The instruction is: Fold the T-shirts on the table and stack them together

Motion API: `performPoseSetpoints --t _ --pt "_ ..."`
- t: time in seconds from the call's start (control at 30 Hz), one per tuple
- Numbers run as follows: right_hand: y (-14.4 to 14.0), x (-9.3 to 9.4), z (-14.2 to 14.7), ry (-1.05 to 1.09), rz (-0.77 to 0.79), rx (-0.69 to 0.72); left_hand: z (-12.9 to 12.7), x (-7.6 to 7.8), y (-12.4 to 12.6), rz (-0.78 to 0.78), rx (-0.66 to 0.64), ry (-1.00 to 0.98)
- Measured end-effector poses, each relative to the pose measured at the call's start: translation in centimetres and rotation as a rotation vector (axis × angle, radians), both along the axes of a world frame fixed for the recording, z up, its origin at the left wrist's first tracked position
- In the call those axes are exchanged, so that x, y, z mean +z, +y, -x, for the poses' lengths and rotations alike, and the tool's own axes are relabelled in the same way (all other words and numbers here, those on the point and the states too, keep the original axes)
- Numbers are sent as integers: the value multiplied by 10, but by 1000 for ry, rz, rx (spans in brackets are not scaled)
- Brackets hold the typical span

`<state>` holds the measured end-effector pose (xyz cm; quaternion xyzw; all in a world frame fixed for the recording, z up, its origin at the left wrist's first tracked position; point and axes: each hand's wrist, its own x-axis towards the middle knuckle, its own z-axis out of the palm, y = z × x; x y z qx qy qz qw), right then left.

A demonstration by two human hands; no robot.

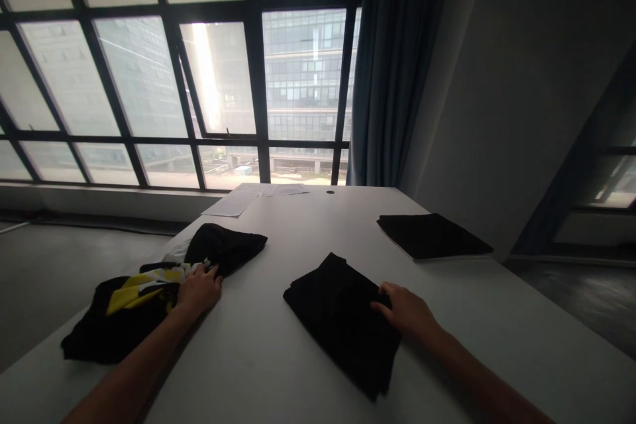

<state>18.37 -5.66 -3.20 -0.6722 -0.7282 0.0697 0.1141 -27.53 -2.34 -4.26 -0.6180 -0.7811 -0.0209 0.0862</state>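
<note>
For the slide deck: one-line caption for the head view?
Left hand on a heap of clothes, right hand on a folded black garment, white table by window.

One head-worn camera looks forward and slightly down along the white surface [308,358] from its near edge, close enough that both forearms enter from the bottom. It faces the window [173,79] at twelve o'clock, with the curtain [392,66] and wall toward two o'clock. No second view shares the scene.
</note>
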Motion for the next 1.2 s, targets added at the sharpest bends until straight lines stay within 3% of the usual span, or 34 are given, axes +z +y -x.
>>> performPoseSetpoints --t 0.1,0.13,0.27,0.33,0.4,0.5,0.6,0.7,0.8,0.87,0.93,0.97,1.03,1.1,1.2 --pt "7 15 28 147 -75 -23 -37 5 -15 -61 -2 15" --pt "8 20 39 244 -73 23 -54 6 -23 -95 -86 -7" --pt "1 40 80 668 170 432 -121 6 -54 16 -757 -398" --pt "-1 45 91 816 306 542 -138 8 -61 88 -912 -537" --pt "1 46 89 898 344 509 -141 13 -61 108 -937 -586" --pt "8 44 68 852 359 348 -122 27 -57 5 -933 -677" --pt "14 48 39 610 396 223 -84 45 -57 -243 -941 -808" --pt "23 63 23 275 424 122 -39 66 -58 -462 -860 -802" --pt "41 89 32 33 469 85 0 91 -58 -592 -707 -757" --pt "58 111 52 -33 263 62 20 112 -58 -672 -613 -696" --pt "77 132 79 8 -131 49 36 134 -60 -837 -573 -584" --pt "87 140 93 67 -316 85 44 144 -62 -950 -560 -508" --pt "103 148 120 164 -493 228 62 156 -67 -1139 -494 -339" --pt "116 142 137 176 -449 343 83 155 -75 -1153 -366 -221" --pt "132 115 126 49 -259 329 119 128 -95 -807 -220 -193"
